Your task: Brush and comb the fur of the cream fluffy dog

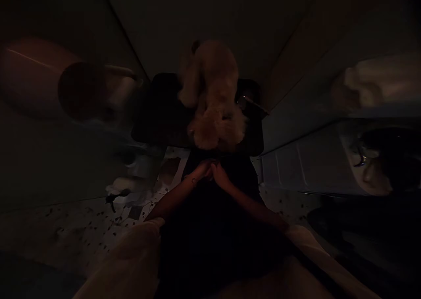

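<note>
I am recording the left hand (201, 169) and right hand (221, 177) clasping each other, holding nothing visible, just below a shaggy tan dog (213, 93) lying on a black surface (154, 115); dim light is risking misjudged contact.

1. On my feed the room is very dim, and the dark, plain wall (210, 14) barely shows.
2. I can make out a pale floor speckled with black (66, 233).
3. To the right stands a low, white panelled unit (296, 172).
4. A rounded brown shape (33, 75) at left is too blurred for me to identify.
</note>
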Demonstrator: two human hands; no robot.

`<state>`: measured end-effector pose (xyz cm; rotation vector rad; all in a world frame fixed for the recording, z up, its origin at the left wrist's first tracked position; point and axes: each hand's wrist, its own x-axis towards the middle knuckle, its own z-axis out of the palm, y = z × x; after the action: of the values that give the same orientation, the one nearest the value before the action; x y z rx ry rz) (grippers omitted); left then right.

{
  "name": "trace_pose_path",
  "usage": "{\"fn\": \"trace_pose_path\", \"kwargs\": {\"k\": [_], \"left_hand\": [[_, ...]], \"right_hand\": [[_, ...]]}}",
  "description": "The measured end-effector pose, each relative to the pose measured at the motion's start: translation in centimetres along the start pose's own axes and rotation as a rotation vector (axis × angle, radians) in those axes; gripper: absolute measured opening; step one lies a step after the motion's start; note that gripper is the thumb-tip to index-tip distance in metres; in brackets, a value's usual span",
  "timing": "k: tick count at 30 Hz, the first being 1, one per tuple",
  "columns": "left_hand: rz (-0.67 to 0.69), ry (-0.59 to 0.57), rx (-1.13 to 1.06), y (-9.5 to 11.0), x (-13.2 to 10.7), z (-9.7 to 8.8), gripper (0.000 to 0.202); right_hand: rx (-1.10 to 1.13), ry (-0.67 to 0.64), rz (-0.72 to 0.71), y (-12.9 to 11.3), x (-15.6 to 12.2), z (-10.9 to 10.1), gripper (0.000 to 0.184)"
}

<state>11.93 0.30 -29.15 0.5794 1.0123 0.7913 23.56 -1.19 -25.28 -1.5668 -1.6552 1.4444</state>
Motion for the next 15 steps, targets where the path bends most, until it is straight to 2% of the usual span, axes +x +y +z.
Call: {"fn": "trace_pose_path", "kwargs": {"k": [4,10,15], "left_hand": [[0.031,-0.014,-0.013,0.5,0.0,0.3,0.034],[0.076,-0.056,-0.052,0.0,0.9,-0.2,0.024],[0.096,-0.035,-0.099,-1.5,1.7,-1.3,0.031]], "right_hand": [[0.111,0.072,-0.044,0.2,-0.5,-0.7,0.024],[0.278,0.182,-0.222,0.3,-1.3,-2.5,0.024],[0.484,0.245,-0.336,-2.4,-2.3,-3.8,0.035]]}}
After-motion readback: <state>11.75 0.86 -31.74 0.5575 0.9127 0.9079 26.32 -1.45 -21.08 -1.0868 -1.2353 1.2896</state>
